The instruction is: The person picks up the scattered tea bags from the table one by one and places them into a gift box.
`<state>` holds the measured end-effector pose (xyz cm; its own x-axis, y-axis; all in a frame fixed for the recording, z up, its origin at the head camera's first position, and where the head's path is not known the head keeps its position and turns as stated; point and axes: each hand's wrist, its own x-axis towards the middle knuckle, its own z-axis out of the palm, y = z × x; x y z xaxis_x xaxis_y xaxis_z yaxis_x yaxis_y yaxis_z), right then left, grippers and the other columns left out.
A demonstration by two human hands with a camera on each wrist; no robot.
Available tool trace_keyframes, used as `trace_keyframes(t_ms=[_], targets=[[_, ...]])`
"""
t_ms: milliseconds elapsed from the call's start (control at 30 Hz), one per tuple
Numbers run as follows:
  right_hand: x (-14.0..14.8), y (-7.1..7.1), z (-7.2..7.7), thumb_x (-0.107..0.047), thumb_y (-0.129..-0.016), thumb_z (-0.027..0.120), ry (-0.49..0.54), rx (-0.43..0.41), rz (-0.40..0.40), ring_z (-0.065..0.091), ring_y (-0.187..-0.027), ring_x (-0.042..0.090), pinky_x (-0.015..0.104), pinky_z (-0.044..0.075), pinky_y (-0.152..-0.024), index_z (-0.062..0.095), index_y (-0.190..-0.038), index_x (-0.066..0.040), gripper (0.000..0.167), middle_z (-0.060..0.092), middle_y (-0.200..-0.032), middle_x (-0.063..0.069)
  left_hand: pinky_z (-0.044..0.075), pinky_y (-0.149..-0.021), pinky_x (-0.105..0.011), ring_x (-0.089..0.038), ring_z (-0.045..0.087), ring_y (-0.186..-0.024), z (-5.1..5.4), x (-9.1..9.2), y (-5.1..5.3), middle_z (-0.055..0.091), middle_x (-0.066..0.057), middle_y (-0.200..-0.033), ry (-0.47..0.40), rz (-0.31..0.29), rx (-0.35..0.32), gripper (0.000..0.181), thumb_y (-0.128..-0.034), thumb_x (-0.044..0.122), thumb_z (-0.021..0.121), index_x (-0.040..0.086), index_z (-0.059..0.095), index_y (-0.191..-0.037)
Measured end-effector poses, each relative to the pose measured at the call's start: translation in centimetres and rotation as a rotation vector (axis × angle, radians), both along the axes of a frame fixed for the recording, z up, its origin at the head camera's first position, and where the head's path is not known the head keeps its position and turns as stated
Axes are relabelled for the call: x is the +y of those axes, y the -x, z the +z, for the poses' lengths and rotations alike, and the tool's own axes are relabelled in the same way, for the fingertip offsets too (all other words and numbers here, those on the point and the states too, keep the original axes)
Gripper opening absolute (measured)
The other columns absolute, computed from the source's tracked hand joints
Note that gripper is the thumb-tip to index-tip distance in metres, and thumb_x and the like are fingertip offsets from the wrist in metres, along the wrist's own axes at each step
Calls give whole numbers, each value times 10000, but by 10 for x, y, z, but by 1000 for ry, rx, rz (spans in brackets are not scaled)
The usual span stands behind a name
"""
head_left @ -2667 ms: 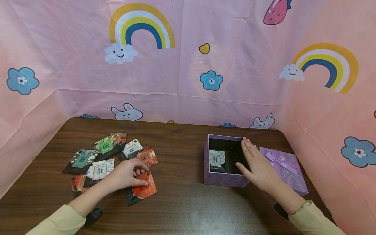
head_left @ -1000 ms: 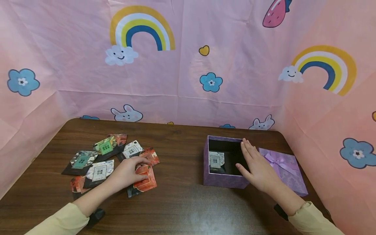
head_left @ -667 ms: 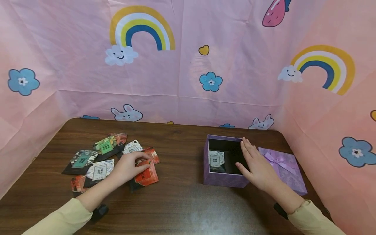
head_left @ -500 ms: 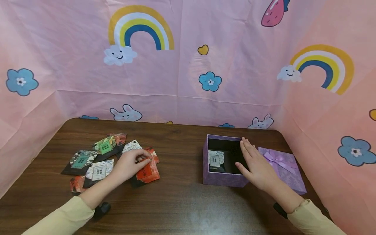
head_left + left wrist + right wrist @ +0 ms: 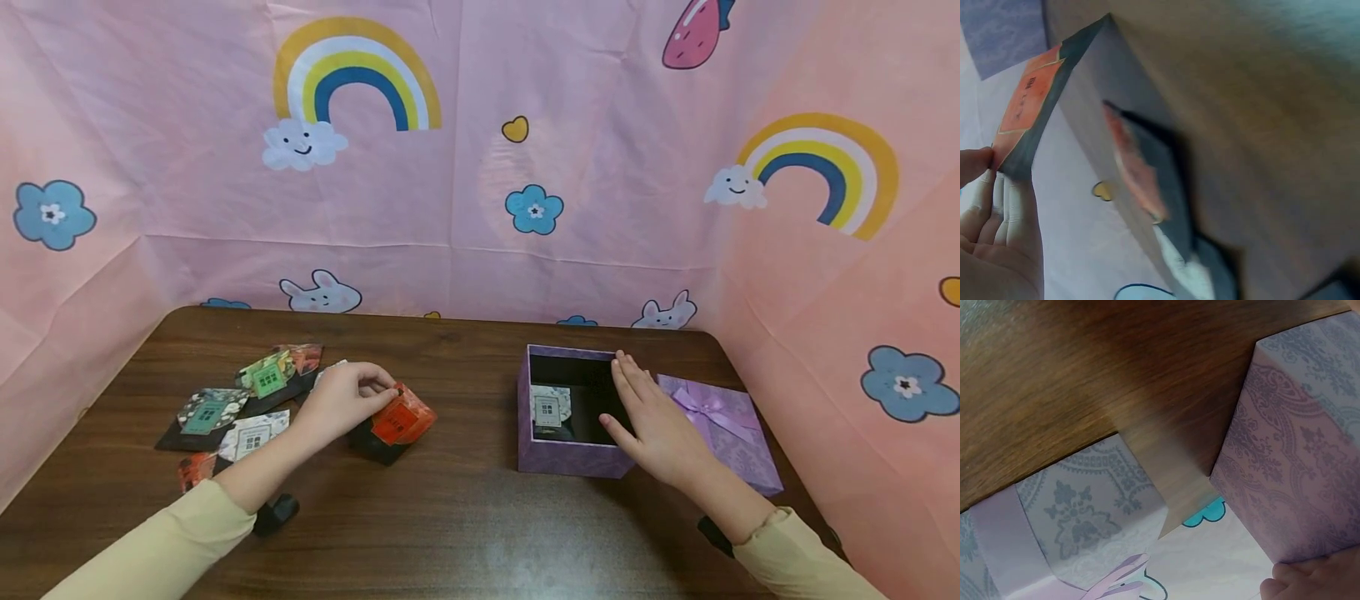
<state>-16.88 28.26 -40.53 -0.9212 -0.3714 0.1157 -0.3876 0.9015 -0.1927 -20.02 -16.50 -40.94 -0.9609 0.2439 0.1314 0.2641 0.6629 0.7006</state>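
Currently the left hand (image 5: 347, 398) pinches one red-and-black sachet (image 5: 399, 422) above the table (image 5: 465, 517), left of its middle; the sachet's long axis slants, red end toward the far right corner, black end toward the near left. The right hand (image 5: 654, 423), fingers straight, rests along the right rim of one purple box (image 5: 573, 462) with one white sachet (image 5: 551, 403) visible inside. One lid (image 5: 738, 446) lies near the right edge, at least six more sachets (image 5: 267, 379) toward the left.

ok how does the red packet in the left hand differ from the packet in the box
The red packet has a red label and print; the boxed packet has pale ones. The left hand pinches the red packet; the boxed packet sits inside the purple box. Both have a dark section.
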Motion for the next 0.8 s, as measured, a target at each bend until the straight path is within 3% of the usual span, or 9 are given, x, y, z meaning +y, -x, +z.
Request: trace_keyframes(t_ms=[200,467,700,800], targets=[[0,-1,0,-376,-1066,598,4,2,5,202,-1639,414,625,228,-1299,210,-1673,33,829,153,-1777,209,659,-744,-406,-256,805,-839,17,7,8,816,-148,-959,-39,-2,7,82,-945,94,797,29,828,-984],[0,-2,0,-375,-1065,598,1,5,5,208,-1638,413,618,231,-1301,215,-1672,33,826,163,-1774,211,649,-755,-420,-283,804,-890,35,21,20,830,-137,-1001,-24,61,34,120,-934,163,830,72,858,-1008],[-1,-2,-1,-370,-1062,601,8,16,12,213,-1636,415,610,225,-1305,226,-1668,39,821,169,-1772,214,640,-770,-403,-329,779,-967,47,39,33,817,-169,-1078,-88,105,27,154,-937,181,831,54,855,-1021],[0,-1,-1,-369,-1060,603,8,22,11,214,-1636,414,590,211,-1315,228,-1667,39,823,171,-1771,216,644,-803,-418,-336,774,-998,51,49,39,809,-181,-1114,-123,95,18,155,-943,170,825,42,851,-1026]])
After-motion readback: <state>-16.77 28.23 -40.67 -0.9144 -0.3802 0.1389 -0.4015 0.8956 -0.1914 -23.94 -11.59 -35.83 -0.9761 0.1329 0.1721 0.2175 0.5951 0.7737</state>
